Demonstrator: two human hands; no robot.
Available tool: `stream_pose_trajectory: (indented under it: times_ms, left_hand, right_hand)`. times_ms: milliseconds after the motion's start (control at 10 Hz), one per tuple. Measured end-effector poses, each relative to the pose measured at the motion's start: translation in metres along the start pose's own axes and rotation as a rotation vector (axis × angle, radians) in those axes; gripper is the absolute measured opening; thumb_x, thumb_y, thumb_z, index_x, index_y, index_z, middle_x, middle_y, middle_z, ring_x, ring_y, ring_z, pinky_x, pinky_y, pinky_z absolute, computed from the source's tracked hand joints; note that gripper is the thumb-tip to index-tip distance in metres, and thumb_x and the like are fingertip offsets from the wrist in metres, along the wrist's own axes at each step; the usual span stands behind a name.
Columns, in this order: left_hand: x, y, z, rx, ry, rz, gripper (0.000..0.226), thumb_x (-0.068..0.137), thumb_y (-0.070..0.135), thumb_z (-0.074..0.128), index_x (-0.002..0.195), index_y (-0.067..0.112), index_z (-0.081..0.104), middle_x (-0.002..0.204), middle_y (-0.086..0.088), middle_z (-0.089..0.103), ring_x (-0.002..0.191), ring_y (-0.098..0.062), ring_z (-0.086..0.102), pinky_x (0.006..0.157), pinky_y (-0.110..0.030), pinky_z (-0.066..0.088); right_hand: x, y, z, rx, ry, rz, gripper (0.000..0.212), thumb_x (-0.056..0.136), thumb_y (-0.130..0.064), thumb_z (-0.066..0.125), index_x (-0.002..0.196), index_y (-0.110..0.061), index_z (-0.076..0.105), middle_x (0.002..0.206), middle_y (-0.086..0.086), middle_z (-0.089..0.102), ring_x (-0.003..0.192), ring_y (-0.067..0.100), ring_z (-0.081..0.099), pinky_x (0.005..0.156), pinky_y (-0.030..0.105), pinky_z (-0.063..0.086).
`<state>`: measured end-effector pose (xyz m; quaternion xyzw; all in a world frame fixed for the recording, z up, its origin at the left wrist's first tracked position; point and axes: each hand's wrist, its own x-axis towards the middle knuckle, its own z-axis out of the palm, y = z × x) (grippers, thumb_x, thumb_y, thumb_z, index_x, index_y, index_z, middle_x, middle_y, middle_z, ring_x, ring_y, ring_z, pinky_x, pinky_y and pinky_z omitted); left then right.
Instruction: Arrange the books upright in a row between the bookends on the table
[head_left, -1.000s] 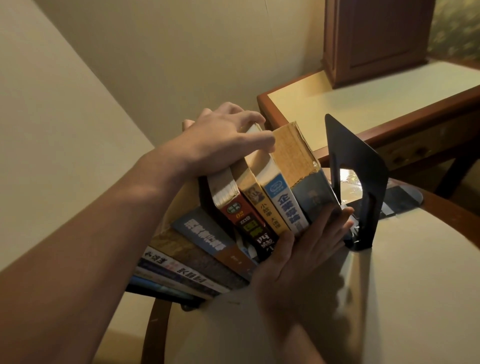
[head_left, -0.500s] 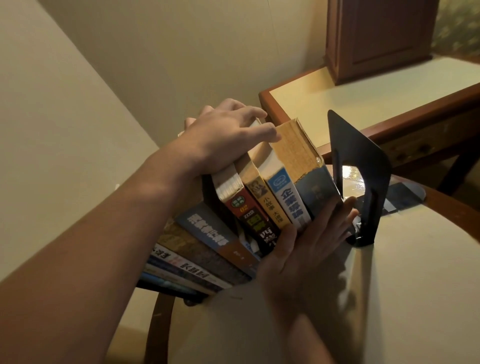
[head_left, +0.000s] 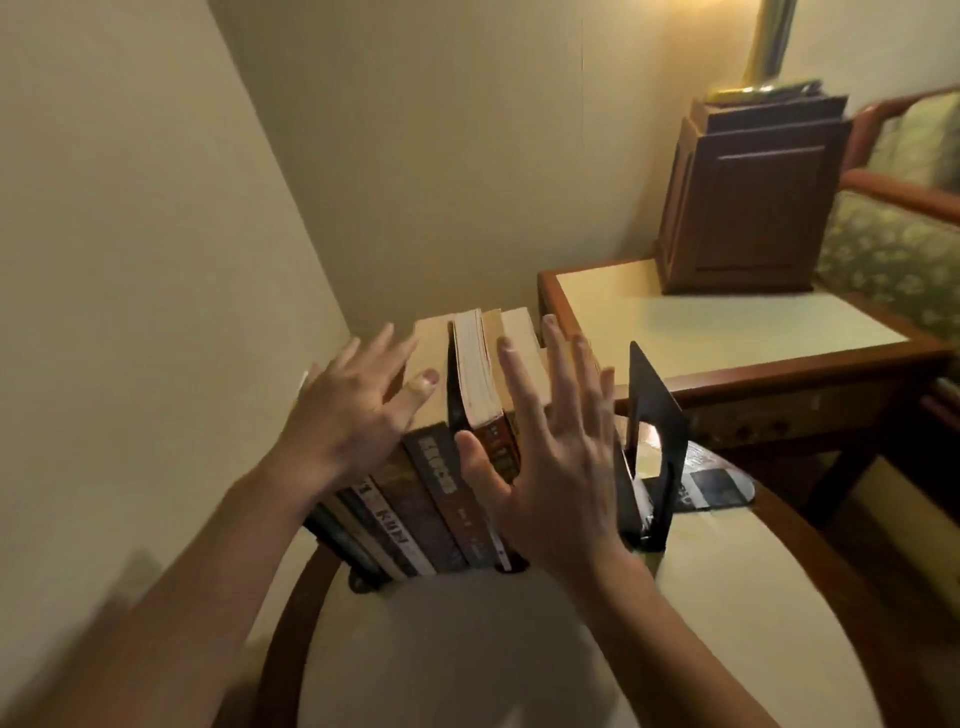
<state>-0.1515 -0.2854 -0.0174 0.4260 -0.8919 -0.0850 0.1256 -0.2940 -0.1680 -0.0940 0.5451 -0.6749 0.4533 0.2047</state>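
Wall (head_left: 130, 260) is running along the left.

Left hand (head_left: 353, 415): fingers are spreading wide and straight, holding nothing. It is sitting at the upper left end of the books (head_left: 415, 499), with the thumb lying over a pale page edge. The picture is blurred there, so I cannot tell whether they are touching.

Books: they are standing in a row with spines facing the camera and tipping slightly left. The row is at the far left edge of the round table (head_left: 753, 597), close to the wall.

Right hand (head_left: 556, 467): fingers are spreading straight, with the palm facing the right half of the row and gripping nothing. Contact cannot be told.

Black bookend (head_left: 655, 415): it is standing upright on the table just right of the row. The right hand is hiding the gap between them.

Behind, a side table (head_left: 727, 322) is carrying a wooden box (head_left: 748, 208).
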Motion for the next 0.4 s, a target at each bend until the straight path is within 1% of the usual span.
stream_pose_trajectory:
  times_ms: [100, 200, 300, 400]
  left_hand:
    - [-0.011, 0.0, 0.014, -0.018, -0.071, -0.036, 0.06, 0.095, 0.07, 0.009, 0.153, 0.054, 0.008, 0.166, 0.008, 0.016, 0.154, -0.015, 0.005, 0.123, -0.051, 0.003]
    - [-0.022, 0.017, 0.014, -0.007, -0.066, -0.075, 0.052, 0.102, 0.06, 0.012, 0.153, 0.055, 0.003, 0.166, 0.003, 0.016, 0.154, -0.019, 0.003, 0.124, -0.047, 0.002]
    - [-0.026, 0.03, 0.0, -0.051, -0.084, -0.124, 0.052, 0.103, 0.058, 0.014, 0.154, 0.052, 0.004, 0.166, 0.002, 0.014, 0.154, -0.021, 0.002, 0.122, -0.044, 0.004]
    - [-0.035, 0.03, 0.0, -0.099, -0.104, -0.107, 0.058, 0.099, 0.064, 0.012, 0.154, 0.05, 0.003, 0.166, 0.004, 0.011, 0.154, -0.023, 0.0, 0.122, -0.048, 0.002]
  right_hand:
    - [0.014, 0.013, -0.005, -0.113, -0.311, -0.163, 0.063, 0.098, -0.055, 0.048, 0.152, -0.024, 0.039, 0.162, 0.009, 0.03, 0.152, 0.032, 0.018, 0.116, 0.06, 0.027]
    - [0.014, 0.016, -0.008, -0.092, -0.359, -0.199, 0.061, 0.097, -0.05, 0.051, 0.147, -0.016, 0.046, 0.153, 0.009, 0.043, 0.142, 0.029, 0.037, 0.11, 0.05, 0.042]
    - [0.019, 0.011, -0.013, -0.11, -0.362, -0.194, 0.065, 0.093, -0.05, 0.058, 0.148, -0.016, 0.045, 0.153, 0.008, 0.044, 0.141, 0.027, 0.038, 0.111, 0.047, 0.043]
    - [0.017, 0.008, -0.02, -0.1, -0.418, -0.161, 0.077, 0.091, -0.054, 0.061, 0.156, -0.026, 0.03, 0.162, 0.006, 0.03, 0.149, 0.03, 0.028, 0.115, 0.054, 0.036]
